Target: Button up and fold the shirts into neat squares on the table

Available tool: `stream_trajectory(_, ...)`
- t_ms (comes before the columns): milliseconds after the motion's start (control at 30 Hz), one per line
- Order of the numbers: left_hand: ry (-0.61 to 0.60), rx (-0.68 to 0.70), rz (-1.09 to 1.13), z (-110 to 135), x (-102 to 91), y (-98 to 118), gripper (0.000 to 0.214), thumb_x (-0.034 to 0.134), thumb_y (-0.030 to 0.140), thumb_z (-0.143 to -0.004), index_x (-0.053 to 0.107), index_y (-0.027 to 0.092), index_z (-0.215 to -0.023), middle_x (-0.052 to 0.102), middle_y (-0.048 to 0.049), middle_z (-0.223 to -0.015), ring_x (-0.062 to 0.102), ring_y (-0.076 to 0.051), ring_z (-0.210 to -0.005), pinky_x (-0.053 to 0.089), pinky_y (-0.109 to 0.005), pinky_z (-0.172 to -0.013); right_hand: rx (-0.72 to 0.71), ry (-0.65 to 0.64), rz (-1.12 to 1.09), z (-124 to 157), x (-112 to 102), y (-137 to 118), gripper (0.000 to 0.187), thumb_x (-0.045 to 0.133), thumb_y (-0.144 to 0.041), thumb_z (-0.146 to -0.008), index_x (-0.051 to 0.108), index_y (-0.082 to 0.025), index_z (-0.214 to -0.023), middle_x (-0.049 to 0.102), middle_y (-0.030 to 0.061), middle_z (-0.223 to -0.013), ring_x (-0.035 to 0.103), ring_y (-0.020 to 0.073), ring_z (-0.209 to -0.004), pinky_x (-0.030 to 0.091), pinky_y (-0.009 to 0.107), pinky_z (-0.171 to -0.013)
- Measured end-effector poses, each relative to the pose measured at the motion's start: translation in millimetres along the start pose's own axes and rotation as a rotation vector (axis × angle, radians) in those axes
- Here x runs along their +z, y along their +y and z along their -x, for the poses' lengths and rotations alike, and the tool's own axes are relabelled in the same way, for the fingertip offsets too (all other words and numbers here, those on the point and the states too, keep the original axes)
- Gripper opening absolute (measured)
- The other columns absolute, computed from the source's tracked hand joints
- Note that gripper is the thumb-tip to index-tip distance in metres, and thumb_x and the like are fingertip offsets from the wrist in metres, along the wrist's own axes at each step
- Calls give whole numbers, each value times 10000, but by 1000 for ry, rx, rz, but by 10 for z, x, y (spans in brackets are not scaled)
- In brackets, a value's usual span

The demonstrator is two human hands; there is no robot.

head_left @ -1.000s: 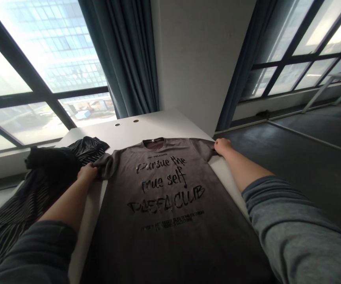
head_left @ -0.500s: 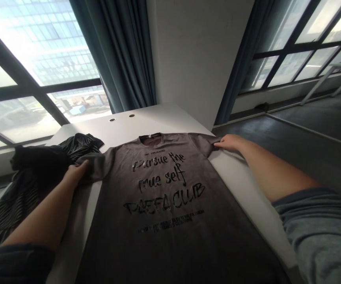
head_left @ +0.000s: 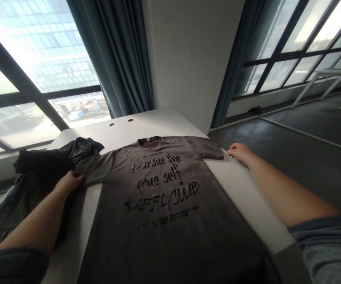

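Note:
A dark grey-brown T-shirt (head_left: 158, 244) lies spread face up on the white table, with its collar at the far side and black lettering across the chest. Its lower end runs out of view at the bottom. At the cuff of the left-hand sleeve, my left hand (head_left: 69, 182) is closed with the fingertips pinching the edge. My right hand (head_left: 240, 154) is off the other sleeve, just beyond its cuff at the table's right edge; its fingers are curled together and nothing shows in them. That sleeve lies flat.
Black and striped dark clothes (head_left: 37, 177) are heaped at the table's left side. The white table (head_left: 170, 120) has two round holes near its far edge. A pillar (head_left: 188, 59), blue curtains (head_left: 120, 59) and windows stand behind. A white-framed table (head_left: 321, 85) is at far right.
My right hand has let go of the right-hand sleeve and moved outward; the sleeve now lies flat. My left hand has shifted slightly left and down, drawing the other sleeve straighter. The view tilted slightly.

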State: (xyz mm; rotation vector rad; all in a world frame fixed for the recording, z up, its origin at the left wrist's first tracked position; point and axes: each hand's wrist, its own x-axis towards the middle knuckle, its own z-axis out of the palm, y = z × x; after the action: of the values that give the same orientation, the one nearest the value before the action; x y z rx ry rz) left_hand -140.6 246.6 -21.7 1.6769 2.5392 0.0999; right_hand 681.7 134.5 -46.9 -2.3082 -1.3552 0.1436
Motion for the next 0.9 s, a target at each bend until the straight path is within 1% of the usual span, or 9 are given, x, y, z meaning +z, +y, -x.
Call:
stream_trajectory(100, -18, -35, -11, 78, 13, 3, 619, 624, 594, -900, 554, 162, -1339, 730, -186, -1308, 717, -345, -1160, 547, -362, -875, -10, -30, 99, 113, -14, -30, 100, 690, -271, -800, 735, -200, -856, 767, 68, -870, 703, 238, -786, 519, 310, -686)
stream_trajectory(200, -36, -56, -19, 238, -14, 59, 823, 595, 680, -883, 470, 102, -1455, 683, -241, -1372, 681, -400, -1227, 546, -425, -927, -257, 52, 146, 220, 89, -158, 293, 594, -361, -923, 758, -207, -1110, 759, 112, -1149, 698, 277, -1068, 542, 370, -929)
stream_trajectory(267, -27, -25, 0, 382, -28, 98, 959, 578, 728, -863, 414, 38, -1509, 629, -295, -1421, 645, -434, -1277, 539, -461, -964, -450, 22, 177, 290, 226, -213, 389, 546, -417, -964, 734, -228, -1247, 703, 115, -1321, 642, 290, -1229, 499, 408, -1063)
stream_trajectory(333, -6, 20, 18, 525, -11, 111, 1057, 522, 774, -864, 336, 8, -1569, 584, -322, -1458, 613, -447, -1316, 521, -477, -1013, -531, -31, 224, 345, 382, -219, 450, 511, -461, -980, 703, -250, -1328, 637, 114, -1437, 595, 304, -1316, 465, 450, -1123)
stream_trajectory(467, 16, 122, -64, 740, 121, 9, 995, 441, 769, -898, 354, 69, -1600, 508, -291, -1551, 503, -451, -1425, 432, -516, -1131, -507, -23, 274, 384, 587, -156, 514, 441, -447, -1001, 658, -209, -1401, 568, 159, -1521, 533, 328, -1398, 426, 507, -1162)
stream_trajectory(600, 35, 201, -116, 823, 250, -183, 886, 371, 722, -949, 393, 124, -1602, 413, -242, -1644, 388, -410, -1517, 336, -562, -1202, -503, -17, 299, 387, 591, -137, 526, 414, -441, -1014, 645, -197, -1419, 566, 169, -1528, 521, 336, -1412, 405, 525, -1177)
stream_trajectory(733, 29, 238, -84, 790, 256, -291, 798, 373, 688, -961, 470, 177, -1566, 387, -196, -1674, 353, -392, -1540, 296, -565, -1224, -508, 5, 282, 391, 577, -152, 500, 433, -403, -1003, 663, -188, -1392, 586, 173, -1507, 547, 323, -1395, 421, 479, -1183)
stream_trajectory(833, 9, 164, 20, 704, 204, -243, 700, 381, 636, -970, 587, 196, -1475, 459, -182, -1629, 410, -390, -1504, 355, -531, -1193, -503, 24, 261, 386, 588, -160, 482, 444, -385, -994, 679, -197, -1371, 603, 168, -1491, 562, 329, -1383, 438, 479, -1177)
stream_trajectory(900, -4, 66, 77, 632, 179, -148, 680, 398, 638, -955, 671, 182, -1380, 544, -217, -1539, 511, -426, -1410, 433, -539, -1117, -505, 27, 247, 386, 588, -167, 473, 453, -375, -989, 691, -192, -1354, 614, 171, -1476, 569, 327, -1378, 432, 467, -1188)
